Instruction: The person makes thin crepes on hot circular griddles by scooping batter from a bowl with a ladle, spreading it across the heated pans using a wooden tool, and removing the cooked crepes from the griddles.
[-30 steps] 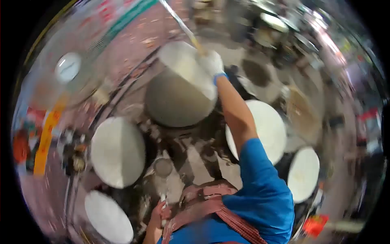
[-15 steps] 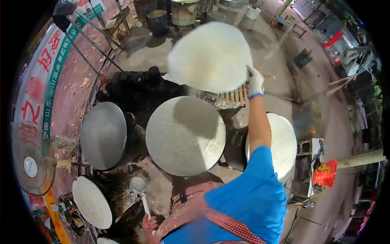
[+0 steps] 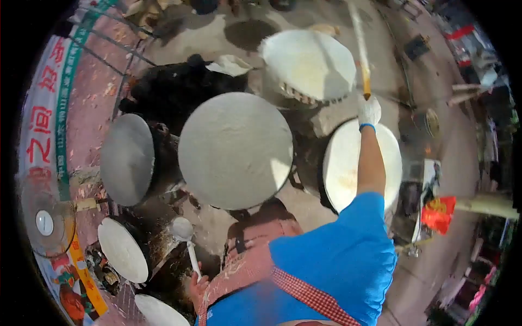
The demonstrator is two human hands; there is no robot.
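My left hand (image 3: pixel 198 287), low in view, is closed round the white handle of a ladle (image 3: pixel 181 229) whose bowl points away from me. My right hand (image 3: pixel 369 110), in a white glove with a blue cuff, reaches forward over the right griddle. It is closed on the brownish end of a long pale stick (image 3: pixel 358 43); the glove hides the fingers' exact grip. Left of it, a large round thin pancake (image 3: pixel 310 62) lies on a slatted rack (image 3: pixel 296 93). Beneath my right arm, another pancake (image 3: pixel 342 168) covers the right griddle.
A batter-covered round griddle (image 3: pixel 235 152) stands in the middle. A bare dark griddle (image 3: pixel 128 159) is to its left, with a coated one (image 3: pixel 123 250) nearer me. Black briquettes (image 3: pixel 179 89) are piled behind. A fan (image 3: pixel 46 224) stands at far left.
The pancake that hung from my right hand now lies on the rack, let go. My right hand has moved right and nearer me, with the stick extending forward. My left hand keeps the ladle.
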